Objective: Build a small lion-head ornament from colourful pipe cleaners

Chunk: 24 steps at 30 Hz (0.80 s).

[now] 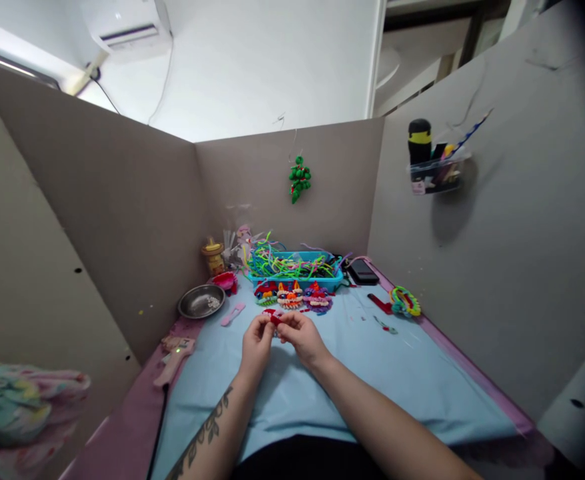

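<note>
My left hand and my right hand meet over the middle of the table. Fingertips of both are pinched on a small red fuzzy piece, which looks like bent pipe cleaner; some paler pink shows beside it. Fingers hide most of its shape. Just beyond my hands lie several colourful fuzzy figures in a row, among them an orange and white one and a purple and red one. Behind them stands a blue basket heaped with loose pipe cleaners, mostly green.
On the left are a metal bowl with small white bits, a pink glue gun and a pink clip-like tool. A phone, a red tool and coloured rings lie right. Grey partitions surround the table.
</note>
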Motion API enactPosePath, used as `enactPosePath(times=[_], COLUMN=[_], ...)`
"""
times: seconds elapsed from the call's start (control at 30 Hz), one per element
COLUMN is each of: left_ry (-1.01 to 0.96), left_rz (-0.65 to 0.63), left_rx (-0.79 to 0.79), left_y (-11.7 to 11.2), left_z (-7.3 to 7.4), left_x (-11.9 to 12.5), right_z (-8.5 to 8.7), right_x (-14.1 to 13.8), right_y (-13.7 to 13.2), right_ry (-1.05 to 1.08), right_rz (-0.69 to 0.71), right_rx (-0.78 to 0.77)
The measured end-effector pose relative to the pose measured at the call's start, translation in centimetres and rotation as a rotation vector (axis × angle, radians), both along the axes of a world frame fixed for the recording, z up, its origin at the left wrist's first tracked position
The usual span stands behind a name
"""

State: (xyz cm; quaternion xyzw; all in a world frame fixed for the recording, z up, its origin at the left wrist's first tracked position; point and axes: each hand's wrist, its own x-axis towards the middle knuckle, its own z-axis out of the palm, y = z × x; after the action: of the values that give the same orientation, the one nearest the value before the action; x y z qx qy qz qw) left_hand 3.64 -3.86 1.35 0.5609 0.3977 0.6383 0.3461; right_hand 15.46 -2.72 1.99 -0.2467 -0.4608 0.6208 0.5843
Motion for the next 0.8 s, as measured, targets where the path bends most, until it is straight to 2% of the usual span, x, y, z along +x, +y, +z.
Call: enactPosePath(times=[0.27, 0.43, 0.53, 0.6, 0.7, 0.8], left_ry=[-0.011, -0.044, -0.086, -0.139, -0.165, -0.025], left_rz=[-0.083, -0.064, -0.017, 0.122, 0.379, 0.549], left_rx=[-0.038, -0.059, -0.035, -0.016, 0.006, -0.061], left_y=[0.1, 0.1, 0.2, 0.0, -1.1, -2.9], left_z=[0.0, -0.1, 0.4, 1.2, 2.9, 4.1], left_x=[0.0, 0.2, -0.8, -2.8, -7.8, -13.4], right_z=[-0.2, -0.3, -0.6, -1.0, -1.4, -1.0], right_x=[0.3, 0.2, 0.1, 0.2, -0.3, -2.5], right_y=[0.3, 0.0, -0.1, -0.1, -0.7, -2.3], right_ry=[-0.135, -0.204, -0.232, -0.295, -0.396, -0.41], right_rz=[-0.162, -0.142, -0.073, -0.001, 0.114, 0.281], right_rx=[0.11, 0.12, 0.129, 0.133, 0.109, 0.023])
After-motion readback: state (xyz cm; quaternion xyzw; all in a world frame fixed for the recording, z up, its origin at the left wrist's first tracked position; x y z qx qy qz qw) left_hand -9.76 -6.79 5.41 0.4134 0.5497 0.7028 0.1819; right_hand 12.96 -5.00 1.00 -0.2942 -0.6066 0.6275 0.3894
